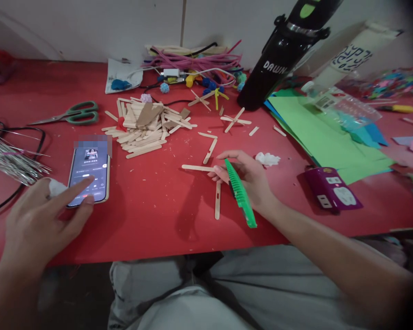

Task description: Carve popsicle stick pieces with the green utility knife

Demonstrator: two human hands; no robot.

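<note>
My left hand [44, 220] is over the phone [89, 172] at the left. Its index finger is stretched onto the lit screen, with the thumb apart at the lower edge. Something white shows by its knuckles; I cannot tell what it is. My right hand [249, 176] is closed, pinching a wooden craft stick [197, 168] by its right end. A green box cutter [241, 195] with a ridged handle is held in the same hand, slanting down toward me. Below the fingers lies a notched craft stick [218, 204]; another notched one [209, 151] lies just beyond.
A heap of craft sticks [147, 130] lies beyond the phone, near green-handled scissors [80, 113]. Metal wires [13, 158] sit at far left. A black bottle [271, 64], green paper sheets [306, 123] and a purple packet [332, 188] occupy the right. Crossed sticks [236, 120] lie behind.
</note>
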